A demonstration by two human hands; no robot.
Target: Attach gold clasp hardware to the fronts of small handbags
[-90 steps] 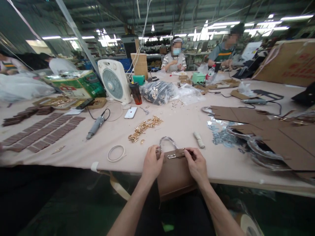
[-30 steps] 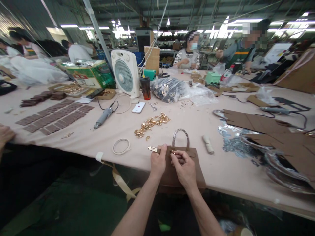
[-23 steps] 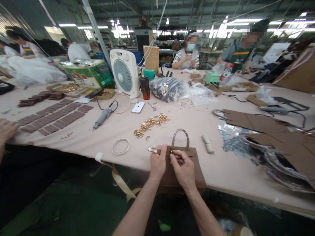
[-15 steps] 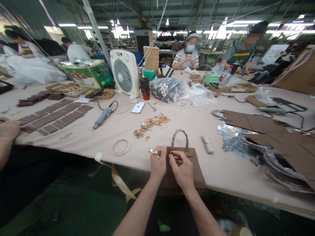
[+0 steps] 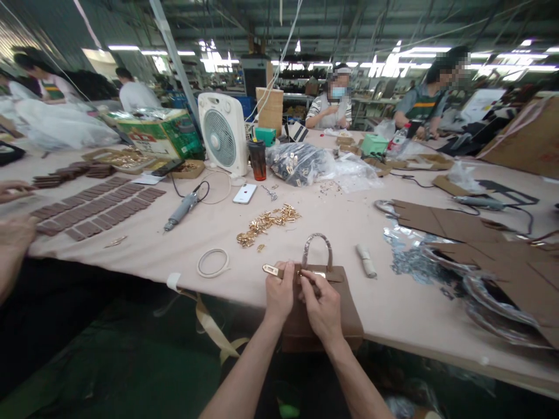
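Note:
A small brown leather handbag (image 5: 347, 311) stands at the near edge of the table (image 5: 305, 233), its handle (image 5: 317, 247) wrapped in clear film. My left hand (image 5: 279, 294) is closed on the bag's strap, whose gold metal tip (image 5: 271, 269) sticks out to the left. My right hand (image 5: 322, 305) is pinched at the gold clasp on the bag's front, fingertips close to my left hand. A pile of gold metal fittings (image 5: 266, 221) lies on the table just beyond the bag.
A white tape ring (image 5: 212, 262), a small paper roll (image 5: 364, 259), an electric screwdriver (image 5: 180, 210), a phone (image 5: 244, 192) and a fan (image 5: 222, 134) are on the table. Brown leather pieces (image 5: 94, 206) lie left, cut panels (image 5: 471, 233) right. Another person's hands (image 5: 13, 233) are at the left.
Three seconds ago my hands were apart at the bag's two upper corners; now they meet at the clasp. In the last second the hands barely shifted. The person's hand at left moved inward.

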